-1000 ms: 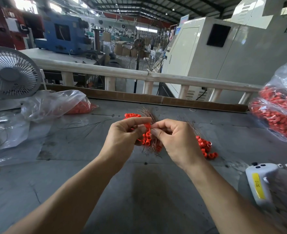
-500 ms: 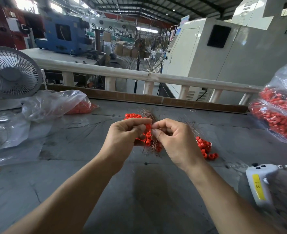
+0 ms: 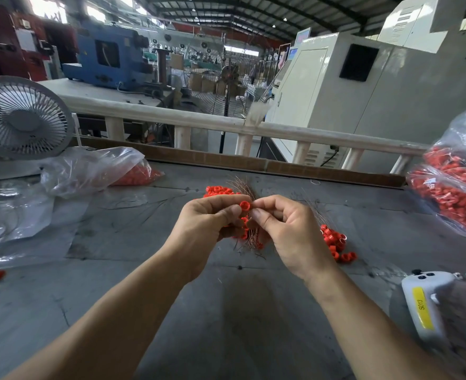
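Just above frame centre, over the table (image 3: 226, 311), now baring a red ring (image 3: 244, 206), hidden a second ago, in the left hand (image 3: 207, 223) pinch, right hand (image 3: 289, 234) pinching seemingly a strand of copper wire (image 3: 249, 239) at its mouth: threading near.

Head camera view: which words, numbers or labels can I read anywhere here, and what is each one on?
"S013", running lengthwise on the yellow sticker on the white handheld device at lower right.
Screen above the cream machine cabinet: too blurred to read.
White sheet on the red cabinet at far left: too blurred to read.
Red ring: no print visible.
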Demonstrator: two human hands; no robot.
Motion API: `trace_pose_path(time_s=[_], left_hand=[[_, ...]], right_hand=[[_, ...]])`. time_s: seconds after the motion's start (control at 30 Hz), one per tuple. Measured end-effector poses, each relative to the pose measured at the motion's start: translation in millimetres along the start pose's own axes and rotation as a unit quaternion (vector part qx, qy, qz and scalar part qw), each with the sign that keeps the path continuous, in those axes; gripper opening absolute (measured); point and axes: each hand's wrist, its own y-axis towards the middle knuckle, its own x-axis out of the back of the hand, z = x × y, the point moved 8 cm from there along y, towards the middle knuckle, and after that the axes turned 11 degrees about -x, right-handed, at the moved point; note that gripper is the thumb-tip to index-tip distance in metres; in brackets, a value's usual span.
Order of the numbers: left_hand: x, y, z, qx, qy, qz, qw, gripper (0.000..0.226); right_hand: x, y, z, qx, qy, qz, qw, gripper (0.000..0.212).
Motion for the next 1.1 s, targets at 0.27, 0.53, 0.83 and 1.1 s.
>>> trace_pose_path(time_s=[0.27, 0.53, 0.83, 1.1], left_hand=[[2.5, 2.3, 0.9, -0.018, -0.002, -0.015, 1.000, 0.018], [5.8, 3.2, 0.8, -0.020, -0.001, -0.019, 1.000, 0.017], [11.1, 6.0, 2.1, -0.024, -0.006, -0.034, 0.999, 0.016], [11.5, 4.5, 4.1, -0.022, 0.002, -0.031, 0.999, 0.017]], right_hand=[[-2.9, -1.3, -3.7, -0.045, 0.027, 0.002, 0.999, 0.014], [-6.7, -1.1, -9.3, -0.074, 0.010, 0.048, 0.996, 0.022], [55.5, 20.3, -30.5, -0.068, -0.135, -0.176, 0.973, 0.020], [47.4, 29.0, -45.7, -0.084, -0.361, -0.158, 0.915, 0.010]])
